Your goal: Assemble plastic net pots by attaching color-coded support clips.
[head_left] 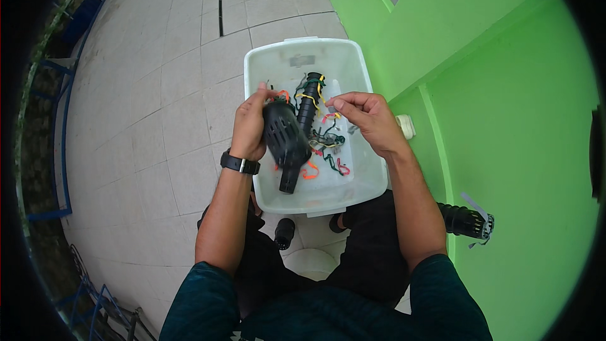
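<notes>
My left hand (250,125), with a black watch at its wrist, is closed round the upper end of a black slotted plastic pot with a narrow stem (286,136). The pot hangs tilted over a translucent white plastic bin (344,60), its stem toward me. My right hand (371,120) is over the bin's right side, thumb and forefinger pinched together; what they hold, if anything, is too small to make out. Between the hands, a ribbed black tube (308,104) lies in the bin with yellow and green strips around it. Loose coloured strips (328,139) lie beside it.
A green wall (499,107) runs along the right, with a white fixture (406,127) near the bin. Another black slotted piece (470,222) is at my right, and a black cylinder (285,232) is between my feet. Blue metal railing (72,132) borders the tiled floor (151,170) at left.
</notes>
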{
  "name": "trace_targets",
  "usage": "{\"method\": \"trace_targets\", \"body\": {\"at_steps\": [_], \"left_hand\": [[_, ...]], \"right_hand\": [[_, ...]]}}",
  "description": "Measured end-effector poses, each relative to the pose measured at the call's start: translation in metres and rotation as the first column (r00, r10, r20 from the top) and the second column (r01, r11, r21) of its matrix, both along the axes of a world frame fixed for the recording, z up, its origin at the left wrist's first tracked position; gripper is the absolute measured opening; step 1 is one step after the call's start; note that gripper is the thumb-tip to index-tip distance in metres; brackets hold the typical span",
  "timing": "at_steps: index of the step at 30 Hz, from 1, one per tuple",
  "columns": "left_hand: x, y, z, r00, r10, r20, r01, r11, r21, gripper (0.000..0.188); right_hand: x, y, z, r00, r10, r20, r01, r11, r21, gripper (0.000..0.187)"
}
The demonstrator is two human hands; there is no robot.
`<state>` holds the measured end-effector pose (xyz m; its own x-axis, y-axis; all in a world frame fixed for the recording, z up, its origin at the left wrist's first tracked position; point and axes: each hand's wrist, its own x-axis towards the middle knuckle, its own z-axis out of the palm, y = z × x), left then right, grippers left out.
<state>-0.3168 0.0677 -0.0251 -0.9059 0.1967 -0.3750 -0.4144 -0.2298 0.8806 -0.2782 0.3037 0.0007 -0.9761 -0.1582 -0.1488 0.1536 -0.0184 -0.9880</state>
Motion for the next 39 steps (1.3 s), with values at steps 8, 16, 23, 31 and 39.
{"method": "trace_targets", "body": {"at_steps": [8, 16, 23, 31, 39], "left_hand": [[0.003, 0.014, -0.009, 0.953, -0.003, 0.303, -0.116, 0.921, 0.373, 0.048], [0.013, 0.007, -0.002, 0.987, -0.162, 0.019, 0.131, 0.855, 0.501, 0.05], [0.01, -0.003, 0.009, 0.991, -0.095, -0.096, 0.131, 0.857, 0.499, 0.038], [0.013, -0.006, 0.011, 0.98, -0.114, -0.165, 0.176, 0.884, 0.432, 0.039], [0.011, -0.014, 0.009, 0.966, -0.221, -0.134, 0.258, 0.853, 0.453, 0.052]], "right_hand": [[0.006, -0.039, -0.006, 0.97, -0.244, -0.009, 0.24, 0.959, -0.15, 0.019], [0.001, -0.035, -0.011, 0.914, -0.338, -0.222, 0.345, 0.939, -0.011, 0.022], [0.001, -0.04, 0.004, 0.836, -0.429, -0.342, 0.438, 0.897, -0.056, 0.018], [0.004, -0.04, 0.004, 0.867, -0.384, -0.317, 0.407, 0.914, 0.005, 0.016], [0.005, -0.039, 0.005, 0.887, -0.346, -0.307, 0.364, 0.931, 0.0, 0.01]]}}
